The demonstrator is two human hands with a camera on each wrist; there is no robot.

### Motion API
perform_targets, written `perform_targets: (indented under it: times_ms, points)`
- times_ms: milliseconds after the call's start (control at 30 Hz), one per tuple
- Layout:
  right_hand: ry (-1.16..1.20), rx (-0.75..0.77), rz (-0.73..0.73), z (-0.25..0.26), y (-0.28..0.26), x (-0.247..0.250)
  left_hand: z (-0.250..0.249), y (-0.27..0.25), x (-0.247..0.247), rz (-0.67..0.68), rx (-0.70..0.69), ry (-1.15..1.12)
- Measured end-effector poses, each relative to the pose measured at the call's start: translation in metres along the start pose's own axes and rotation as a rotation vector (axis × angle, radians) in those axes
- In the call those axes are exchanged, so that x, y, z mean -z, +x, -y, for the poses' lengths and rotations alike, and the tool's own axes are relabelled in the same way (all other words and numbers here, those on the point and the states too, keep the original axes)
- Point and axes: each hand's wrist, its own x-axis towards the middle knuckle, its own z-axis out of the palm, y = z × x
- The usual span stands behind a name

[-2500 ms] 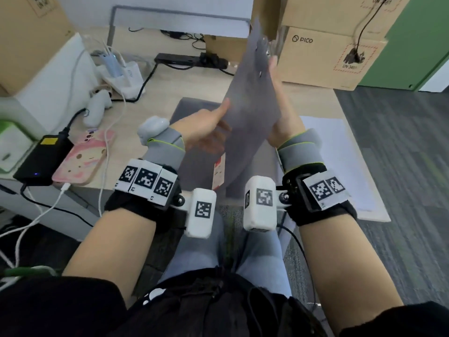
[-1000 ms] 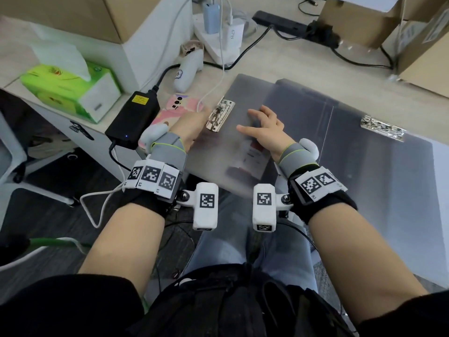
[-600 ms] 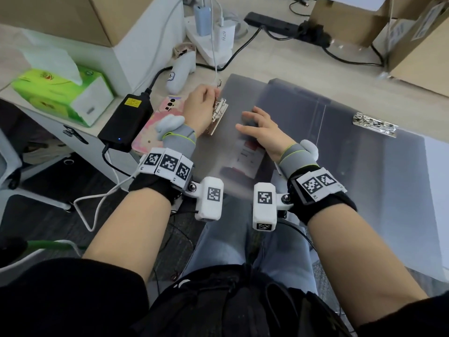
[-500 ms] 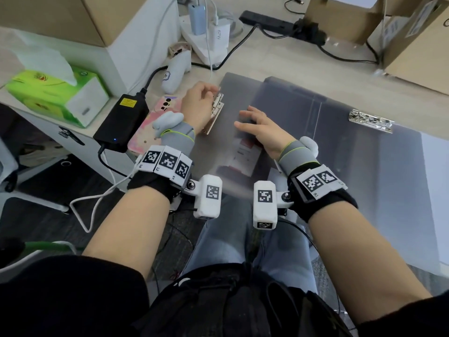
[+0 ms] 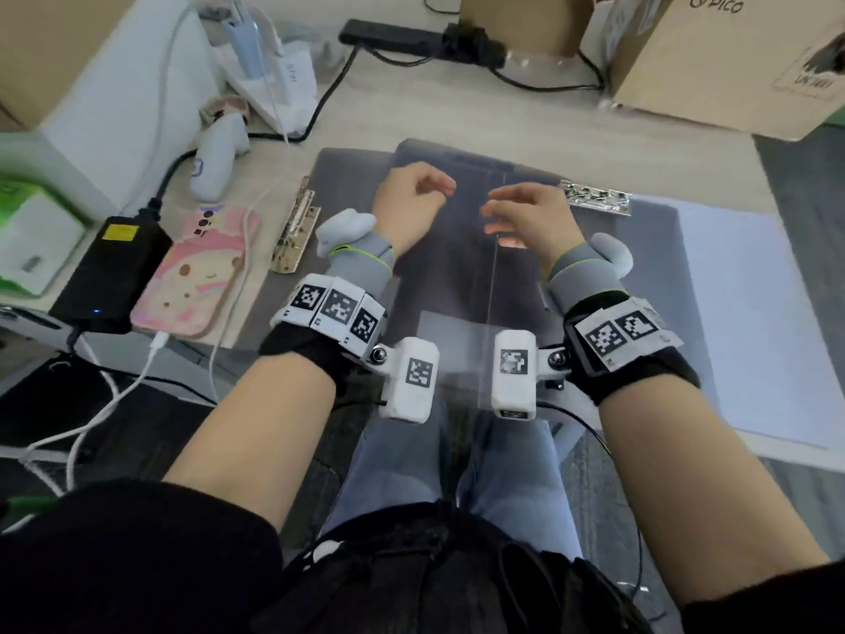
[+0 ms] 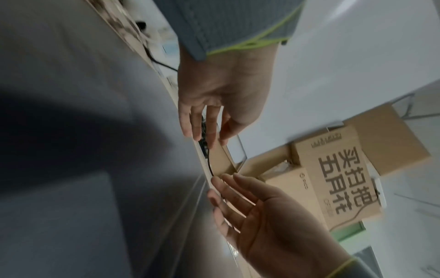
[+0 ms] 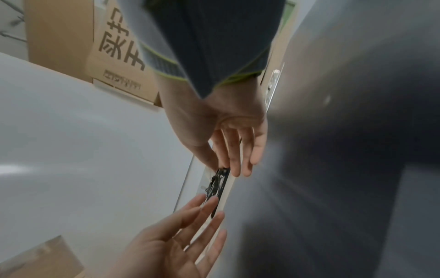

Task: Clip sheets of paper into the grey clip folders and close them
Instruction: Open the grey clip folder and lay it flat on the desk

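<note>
Two loose, empty hands, left hand point(image 5: 408, 200) and right hand point(image 5: 530, 216), hover over your open grey folder point(image 5: 462, 276): thin, slick, floppy plastic, so grip its stiffer spine or far metal clip point(image 5: 598, 200).

— Which lettering is legible in the head view?
— "PICO" is printed on the cardboard box point(image 5: 713, 52) at upper right.
— And in the left wrist view?
— Large Chinese characters are printed on another carton point(image 6: 342, 180).
</note>
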Motion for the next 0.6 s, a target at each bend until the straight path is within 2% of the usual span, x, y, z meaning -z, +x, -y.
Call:
perform_targets:
  times_ms: [133,267,400,600]
  points:
    - [-0.119,-0.047,-0.192,-0.024,0.017,0.049,-0.015,0.021,-0.054,0.165,0.030,0.096]
    - [-0.282,-0.097,-0.279,-0.045,0.031,0.078,-0.025,0.043,-0.097,0.234,0.052,0.121]
    - [-0.428,-0.119,-0.210,-0.053,0.040,0.089,-0.035,0.064,-0.126,0.239,0.069,0.139]
    - [-0.316,-0.156,-0.109,-0.059,0.050,0.100,-0.038,0.090,-0.145,0.288,0.190,0.184]
